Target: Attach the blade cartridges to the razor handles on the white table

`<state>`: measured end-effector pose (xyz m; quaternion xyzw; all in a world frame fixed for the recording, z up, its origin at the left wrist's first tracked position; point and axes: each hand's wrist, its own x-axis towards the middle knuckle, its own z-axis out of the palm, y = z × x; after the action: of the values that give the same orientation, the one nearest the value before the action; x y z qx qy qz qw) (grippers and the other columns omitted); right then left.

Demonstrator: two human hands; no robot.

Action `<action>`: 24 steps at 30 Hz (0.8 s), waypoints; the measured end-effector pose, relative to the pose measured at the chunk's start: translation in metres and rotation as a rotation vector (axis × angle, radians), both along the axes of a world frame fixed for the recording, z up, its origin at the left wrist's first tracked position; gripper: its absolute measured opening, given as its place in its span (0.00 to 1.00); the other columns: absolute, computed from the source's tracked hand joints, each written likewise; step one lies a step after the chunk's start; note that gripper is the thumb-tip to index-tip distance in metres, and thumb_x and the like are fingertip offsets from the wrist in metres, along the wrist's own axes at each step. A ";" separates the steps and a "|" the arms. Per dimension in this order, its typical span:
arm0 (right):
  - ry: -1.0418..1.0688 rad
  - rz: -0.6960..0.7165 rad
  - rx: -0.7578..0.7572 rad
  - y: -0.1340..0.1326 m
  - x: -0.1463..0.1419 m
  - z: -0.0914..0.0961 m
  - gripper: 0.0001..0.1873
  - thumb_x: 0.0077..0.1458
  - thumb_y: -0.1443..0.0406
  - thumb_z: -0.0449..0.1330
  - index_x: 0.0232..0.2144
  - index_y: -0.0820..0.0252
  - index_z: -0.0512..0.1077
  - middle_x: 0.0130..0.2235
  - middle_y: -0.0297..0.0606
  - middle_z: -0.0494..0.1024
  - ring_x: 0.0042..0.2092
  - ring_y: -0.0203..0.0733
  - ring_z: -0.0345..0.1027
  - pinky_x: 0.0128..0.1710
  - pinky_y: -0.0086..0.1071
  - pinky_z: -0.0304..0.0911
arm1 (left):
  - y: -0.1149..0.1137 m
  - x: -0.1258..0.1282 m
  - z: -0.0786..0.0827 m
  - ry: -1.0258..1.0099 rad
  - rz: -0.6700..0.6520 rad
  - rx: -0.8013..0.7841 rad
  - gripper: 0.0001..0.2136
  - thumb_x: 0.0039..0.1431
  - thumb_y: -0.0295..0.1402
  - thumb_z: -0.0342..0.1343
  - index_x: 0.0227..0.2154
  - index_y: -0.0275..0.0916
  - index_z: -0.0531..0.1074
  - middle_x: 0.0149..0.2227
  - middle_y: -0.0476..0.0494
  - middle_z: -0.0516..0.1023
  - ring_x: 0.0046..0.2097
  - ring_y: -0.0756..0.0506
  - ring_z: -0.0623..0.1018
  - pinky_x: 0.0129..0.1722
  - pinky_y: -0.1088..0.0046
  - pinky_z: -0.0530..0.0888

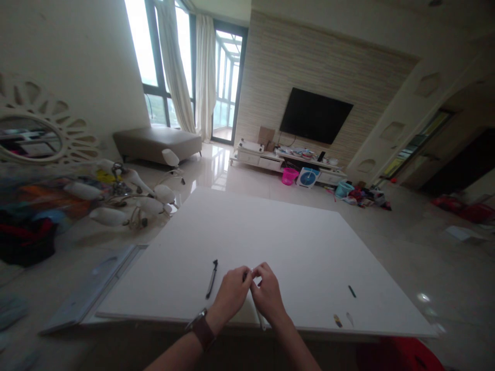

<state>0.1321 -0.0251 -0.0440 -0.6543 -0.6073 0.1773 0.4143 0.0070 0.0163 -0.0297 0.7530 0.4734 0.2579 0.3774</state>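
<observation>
My left hand (233,290), with a dark-strapped watch (201,328) on its wrist, is closed in a pinch over the white tabletop (185,237). Fingertip to fingertip with it, my right hand (268,291) is closed too. Something small and whitish shows between the fingertips, too hidden to name. A thin pale strip (261,320) runs below the hands to the table's near edge; I cannot tell whether it joins what they hold. Left of my hands lies a slim dark and grey tool (211,280).
On the table's right lie a dark green strip (351,291), a small yellow-and-dark piece (337,321) and a pale, thin piece (350,318). A white chandelier (135,198) stands on the floor at left. Something red (402,354) sits below the near right edge.
</observation>
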 end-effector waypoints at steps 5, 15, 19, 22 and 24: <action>0.008 0.002 0.019 0.000 -0.002 0.001 0.05 0.56 0.69 0.58 0.28 0.58 0.70 0.34 0.36 0.70 0.37 0.42 0.66 0.34 0.31 0.60 | 0.007 -0.001 -0.009 -0.091 0.000 -0.081 0.16 0.64 0.38 0.47 0.28 0.37 0.75 0.30 0.41 0.80 0.31 0.46 0.77 0.31 0.73 0.66; 0.067 0.043 0.044 -0.001 -0.003 0.005 0.05 0.55 0.71 0.58 0.29 0.58 0.70 0.41 0.39 0.73 0.43 0.43 0.69 0.34 0.31 0.65 | 0.023 -0.001 -0.013 -0.371 0.055 -0.448 0.11 0.54 0.38 0.51 0.26 0.35 0.72 0.27 0.42 0.76 0.31 0.44 0.79 0.25 0.71 0.75; 0.121 0.050 0.045 0.000 -0.003 0.005 0.06 0.56 0.72 0.57 0.30 0.58 0.70 0.42 0.40 0.72 0.42 0.42 0.70 0.32 0.30 0.67 | 0.030 -0.002 -0.016 -0.426 0.069 -0.548 0.10 0.51 0.37 0.52 0.27 0.35 0.71 0.28 0.42 0.77 0.31 0.42 0.80 0.25 0.69 0.76; 0.149 0.029 0.092 0.000 -0.005 0.008 0.06 0.57 0.72 0.56 0.31 0.57 0.69 0.42 0.40 0.72 0.44 0.42 0.69 0.36 0.32 0.68 | 0.036 -0.006 -0.017 -0.463 0.083 -0.597 0.10 0.52 0.38 0.52 0.30 0.35 0.71 0.30 0.40 0.78 0.31 0.42 0.81 0.27 0.69 0.75; 0.144 0.006 0.125 -0.001 -0.006 0.011 0.06 0.58 0.72 0.56 0.31 0.57 0.69 0.41 0.40 0.73 0.44 0.42 0.69 0.38 0.33 0.68 | 0.043 -0.011 -0.017 -0.479 0.101 -0.601 0.12 0.52 0.39 0.52 0.33 0.35 0.71 0.30 0.41 0.78 0.30 0.43 0.80 0.28 0.69 0.74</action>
<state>0.1265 -0.0263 -0.0329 -0.6108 -0.5879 0.1868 0.4963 -0.0045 0.0596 -0.0463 0.5029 0.4628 0.2946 0.6679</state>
